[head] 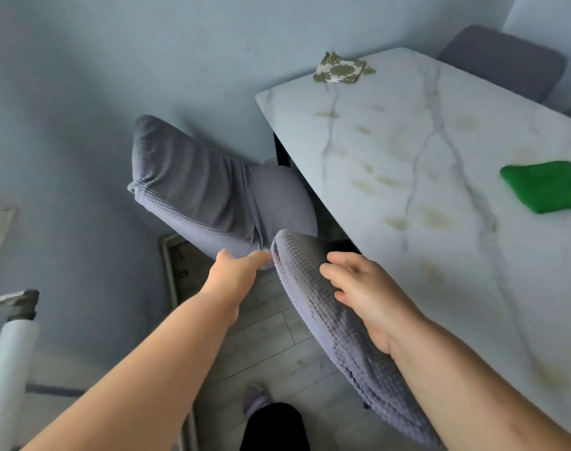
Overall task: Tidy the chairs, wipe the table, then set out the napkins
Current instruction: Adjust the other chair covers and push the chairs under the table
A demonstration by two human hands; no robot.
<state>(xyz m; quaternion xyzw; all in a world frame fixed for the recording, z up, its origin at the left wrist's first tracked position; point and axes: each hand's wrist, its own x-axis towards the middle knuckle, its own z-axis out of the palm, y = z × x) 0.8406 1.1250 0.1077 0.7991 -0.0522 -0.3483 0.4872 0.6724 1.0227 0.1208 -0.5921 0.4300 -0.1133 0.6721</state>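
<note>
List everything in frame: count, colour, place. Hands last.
table: 1, white marble look with grey veins and yellowish stains, right half of view
napkins: a small stack, count unclear, green and white pattern, far corner of the table
cloth: 1, green, folded, on the table at the right edge
chairs: 3 seen, grey covers; near chair by the table's near side, second chair beyond it at the table's left edge, third chair at the far side
floor: pale grey planks, bottom centre
wall: pale blue-grey, left and top
slipper: 1, purple, bottom centre
left hand: on the top edge of the near chair's back
right hand: on the near chair's back
</note>
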